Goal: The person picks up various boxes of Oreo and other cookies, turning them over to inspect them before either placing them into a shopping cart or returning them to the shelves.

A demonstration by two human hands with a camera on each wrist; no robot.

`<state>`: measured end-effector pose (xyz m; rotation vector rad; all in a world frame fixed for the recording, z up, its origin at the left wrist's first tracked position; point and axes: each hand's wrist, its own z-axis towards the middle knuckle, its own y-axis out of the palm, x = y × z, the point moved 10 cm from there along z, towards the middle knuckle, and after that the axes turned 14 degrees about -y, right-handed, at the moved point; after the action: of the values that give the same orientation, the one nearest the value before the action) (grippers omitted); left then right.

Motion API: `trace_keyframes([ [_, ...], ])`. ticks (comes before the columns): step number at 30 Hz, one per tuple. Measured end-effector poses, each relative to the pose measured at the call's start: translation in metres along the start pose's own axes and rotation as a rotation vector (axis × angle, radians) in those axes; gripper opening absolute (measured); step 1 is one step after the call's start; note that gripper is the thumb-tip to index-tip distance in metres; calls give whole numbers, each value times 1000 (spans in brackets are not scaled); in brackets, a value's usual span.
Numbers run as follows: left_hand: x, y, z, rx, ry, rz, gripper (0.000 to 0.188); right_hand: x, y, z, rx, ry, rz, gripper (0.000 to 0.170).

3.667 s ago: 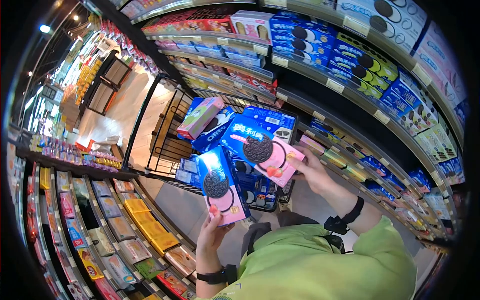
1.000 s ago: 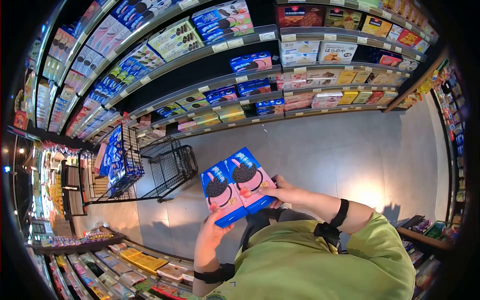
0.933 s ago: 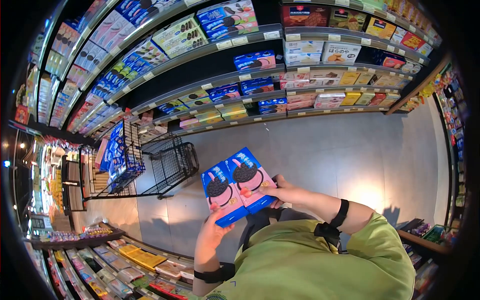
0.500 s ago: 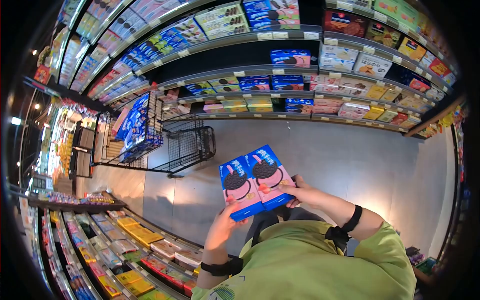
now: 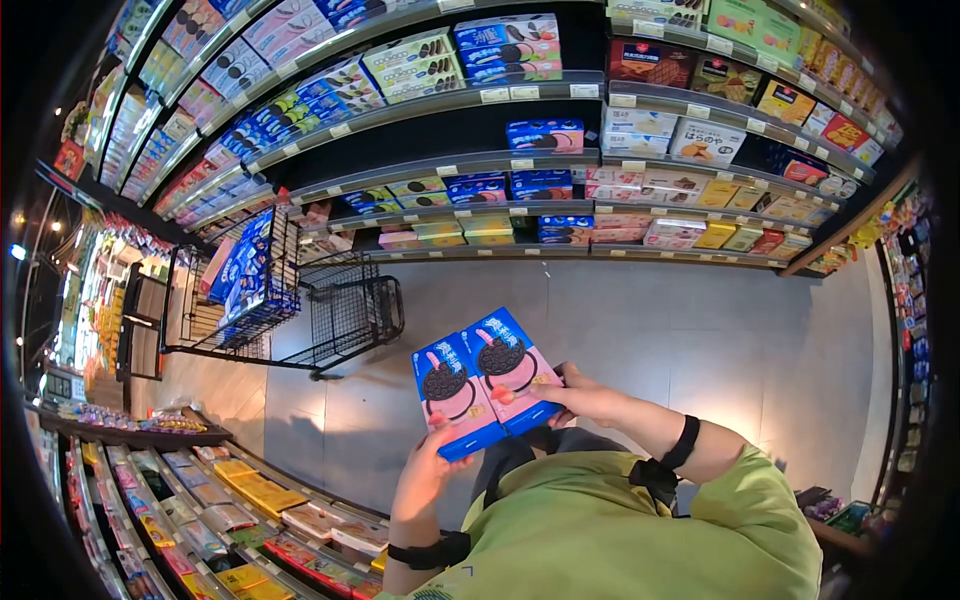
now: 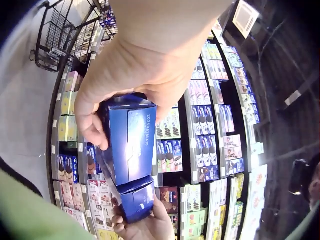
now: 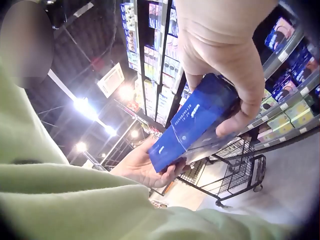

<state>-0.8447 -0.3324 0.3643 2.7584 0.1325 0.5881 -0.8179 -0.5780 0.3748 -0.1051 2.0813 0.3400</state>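
Two blue-and-pink boxes of strawberry Oreo cookies are held side by side in front of the body, faces up and slightly tilted. My left hand (image 5: pixel 425 472) grips the left cookie box (image 5: pixel 441 385) by its lower left corner, thumb on the front. The right cookie box (image 5: pixel 502 352) is gripped at its lower right side by my right hand (image 5: pixel 592 398), thumb over the front. In the left wrist view the blue end of the left box (image 6: pixel 132 142) shows below the left hand (image 6: pixel 132 70). The right wrist view shows the right hand (image 7: pixel 225 60) wrapped around its box (image 7: pixel 192 122).
A black wire shopping cart (image 5: pixel 350 310) stands on the floor to the left, its upper basket loaded with blue packages. Long shelves (image 5: pixel 400 200) of cookie boxes run across the far side. A low sloped rack (image 5: pixel 270 510) of packaged snacks lies at the near left.
Earlier the two boxes were apart, held over the cart. Now they are side by side, and the cart lies farther off to the left. In the last second only the view has shifted slightly.
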Motion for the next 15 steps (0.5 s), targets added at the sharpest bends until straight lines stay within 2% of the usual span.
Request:
trace_keyframes([
  [2,7,10,-7,51,22,-33,38,-4,-3,-4,13,-6,5,75],
  [13,15,36,5,49,-12,-16,36,-6,-32,-9,59,-36,16,84],
  [15,17,40,7,42,-23,-9,35,-4,-36,-8,74,-13,27,73],
])
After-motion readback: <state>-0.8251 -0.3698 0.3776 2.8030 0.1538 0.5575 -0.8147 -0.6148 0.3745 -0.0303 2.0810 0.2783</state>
